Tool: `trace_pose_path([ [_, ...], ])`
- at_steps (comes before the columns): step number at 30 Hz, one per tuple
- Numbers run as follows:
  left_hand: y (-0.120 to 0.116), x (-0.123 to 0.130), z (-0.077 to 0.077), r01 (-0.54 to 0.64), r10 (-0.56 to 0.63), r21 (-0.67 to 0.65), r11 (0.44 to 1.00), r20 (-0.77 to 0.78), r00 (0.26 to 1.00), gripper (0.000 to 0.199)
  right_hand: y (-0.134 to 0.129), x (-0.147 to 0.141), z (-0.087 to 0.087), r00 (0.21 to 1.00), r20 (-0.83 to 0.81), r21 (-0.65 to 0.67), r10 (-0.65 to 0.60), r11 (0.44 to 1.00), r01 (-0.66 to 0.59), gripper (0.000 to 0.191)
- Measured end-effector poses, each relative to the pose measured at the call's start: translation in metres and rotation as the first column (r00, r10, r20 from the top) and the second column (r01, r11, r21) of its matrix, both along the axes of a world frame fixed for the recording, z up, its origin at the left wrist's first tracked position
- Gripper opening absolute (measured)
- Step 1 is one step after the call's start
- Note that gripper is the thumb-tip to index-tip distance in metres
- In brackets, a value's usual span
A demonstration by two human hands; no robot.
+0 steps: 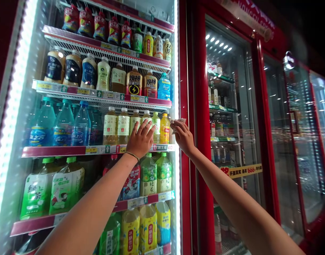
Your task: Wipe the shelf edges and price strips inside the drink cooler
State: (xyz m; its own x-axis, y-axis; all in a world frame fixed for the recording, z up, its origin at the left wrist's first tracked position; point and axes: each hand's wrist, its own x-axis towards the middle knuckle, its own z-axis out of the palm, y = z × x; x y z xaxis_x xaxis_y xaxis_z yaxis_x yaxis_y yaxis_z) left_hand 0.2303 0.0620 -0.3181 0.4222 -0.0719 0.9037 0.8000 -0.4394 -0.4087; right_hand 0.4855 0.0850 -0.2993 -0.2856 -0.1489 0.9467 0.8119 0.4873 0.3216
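The pale, whitish cloth (pixel 181 120) is thin and crumpled, its creased edges poking out above and beside the knuckles; its weave is too small to tell. The right hand (pixel 183 136) grasps it with bent fingers at the bright light strip (pixel 177 88) along the cooler's edge, near a yellow bottle (pixel 164 131). The left hand (pixel 141 140) has released, spread fingers before pale-labelled bottles (pixel 123 122); whether it touches them, I cannot tell.
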Motion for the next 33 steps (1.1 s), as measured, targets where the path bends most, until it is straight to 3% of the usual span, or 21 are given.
trace_pose_path([
  [3,0.001,0.0,0.0,0.001,-0.001,0.004,1.0,0.006,1.0,0.052,0.0,0.003,0.0,0.995,-0.1,0.026,-0.009,1.0,0.011,0.049],
  [8,0.003,0.0,-0.001,-0.006,0.006,0.008,1.0,0.003,1.0,0.051,0.001,0.013,-0.003,0.999,0.003,0.001,-0.033,0.999,0.033,0.049],
  [13,0.003,-0.001,0.0,-0.035,0.035,0.029,0.999,0.001,0.999,0.048,0.004,0.018,-0.002,0.992,-0.125,0.04,-0.01,0.999,0.015,0.05],
  [18,0.002,-0.002,0.001,-0.021,0.021,0.018,1.0,-0.003,1.0,0.047,-0.001,0.025,-0.007,1.0,-0.02,-0.006,-0.025,1.0,0.024,0.045],
  [23,0.001,-0.002,0.001,-0.056,0.056,0.061,0.997,-0.001,0.998,0.044,-0.003,0.028,-0.009,0.989,-0.139,-0.044,-0.054,0.998,0.048,0.054],
  [29,0.001,-0.002,0.001,-0.02,0.02,0.034,0.999,0.006,1.0,0.047,-0.004,0.031,-0.01,0.991,-0.064,-0.082,-0.117,0.99,0.112,0.055],
  [33,0.002,-0.001,0.001,-0.004,0.003,0.034,0.999,0.006,1.0,0.047,-0.001,0.025,-0.004,0.967,-0.179,-0.115,-0.181,0.98,0.162,0.065],
])
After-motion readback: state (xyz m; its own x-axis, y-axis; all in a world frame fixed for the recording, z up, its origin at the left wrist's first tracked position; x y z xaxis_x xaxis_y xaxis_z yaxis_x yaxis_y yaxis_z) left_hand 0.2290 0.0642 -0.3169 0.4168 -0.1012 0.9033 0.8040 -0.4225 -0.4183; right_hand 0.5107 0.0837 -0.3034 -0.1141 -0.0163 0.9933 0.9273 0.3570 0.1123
